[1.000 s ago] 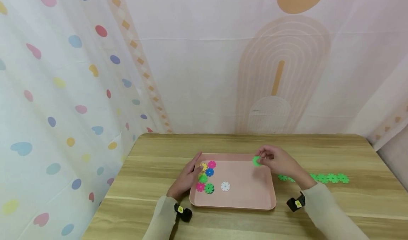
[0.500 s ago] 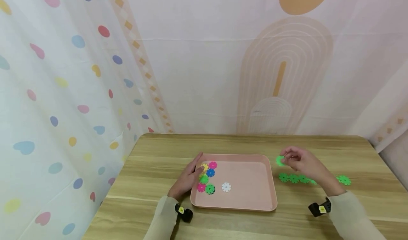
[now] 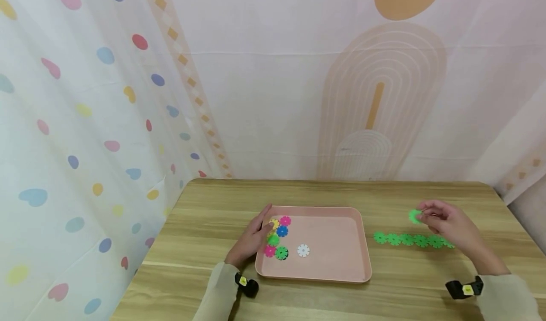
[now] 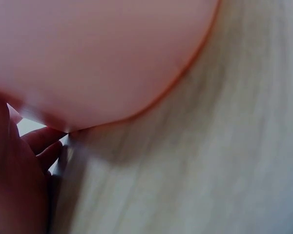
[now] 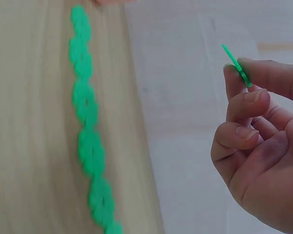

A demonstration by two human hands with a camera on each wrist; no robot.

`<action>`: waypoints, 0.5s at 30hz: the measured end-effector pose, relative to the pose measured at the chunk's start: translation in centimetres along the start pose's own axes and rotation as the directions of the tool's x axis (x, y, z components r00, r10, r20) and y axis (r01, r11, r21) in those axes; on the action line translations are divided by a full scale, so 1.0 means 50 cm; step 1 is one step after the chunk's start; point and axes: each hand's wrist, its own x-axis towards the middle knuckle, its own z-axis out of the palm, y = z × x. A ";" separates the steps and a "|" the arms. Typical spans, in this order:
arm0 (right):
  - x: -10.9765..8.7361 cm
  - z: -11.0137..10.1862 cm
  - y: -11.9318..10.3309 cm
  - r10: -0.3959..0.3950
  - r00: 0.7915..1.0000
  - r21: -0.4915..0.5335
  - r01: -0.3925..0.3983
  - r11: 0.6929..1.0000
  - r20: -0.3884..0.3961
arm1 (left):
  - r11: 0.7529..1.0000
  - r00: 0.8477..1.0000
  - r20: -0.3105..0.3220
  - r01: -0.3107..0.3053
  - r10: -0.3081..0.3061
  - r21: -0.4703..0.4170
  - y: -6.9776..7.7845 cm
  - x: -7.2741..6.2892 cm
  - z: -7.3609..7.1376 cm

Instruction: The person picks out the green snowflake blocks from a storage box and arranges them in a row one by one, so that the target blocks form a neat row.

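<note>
My right hand [image 3: 452, 228] is raised above the table and pinches a green notched plastic disc [image 3: 414, 216] between thumb and forefinger. In the right wrist view that disc [image 5: 229, 54] appears edge-on, with the other fingers curled below it. Close under this hand, a row of green discs [image 3: 407, 239] lies on the table, its right end hidden by the hand. My left hand [image 3: 249, 243] grips the left side of a pink tray [image 3: 337, 235], thumb over the rim and fingers along the outside. The left wrist view shows the tray wall [image 4: 112, 63] large and blurred.
Inside the tray, several discs gather at the left: pink [image 3: 285, 221], blue [image 3: 282, 231], yellow and green [image 3: 281, 253]. A white disc [image 3: 303, 250] lies apart from them. A patterned curtain [image 3: 273, 98] hangs behind the wooden table [image 3: 222, 193].
My right hand has carried the green disc from over the tray's back right corner rightward, past the rim, to above the row. My left hand has stayed on the tray.
</note>
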 end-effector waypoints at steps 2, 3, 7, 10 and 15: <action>-0.008 -0.013 0.015 0.011 1.000 -0.009 -0.012 1.000 -0.017 | 1.000 1.000 0.003 -0.008 0.008 -0.008 0.000 0.000 0.000; -0.011 -0.019 0.022 0.025 0.999 -0.010 -0.026 1.000 -0.026 | 1.000 1.000 0.005 -0.010 0.010 -0.010 0.000 0.001 0.000; -0.024 -0.044 0.046 0.081 0.995 -0.006 -0.082 0.997 -0.053 | 1.000 1.000 0.005 -0.018 0.018 -0.010 -0.004 0.002 0.001; -0.032 -0.059 0.061 0.116 0.990 -0.008 -0.117 0.993 -0.078 | 1.000 1.000 -0.003 -0.004 0.004 0.000 -0.004 0.001 0.002; -0.046 -0.078 0.083 0.168 0.979 -0.010 -0.170 0.985 -0.112 | 1.000 1.000 -0.013 0.004 -0.004 -0.013 0.013 -0.007 0.003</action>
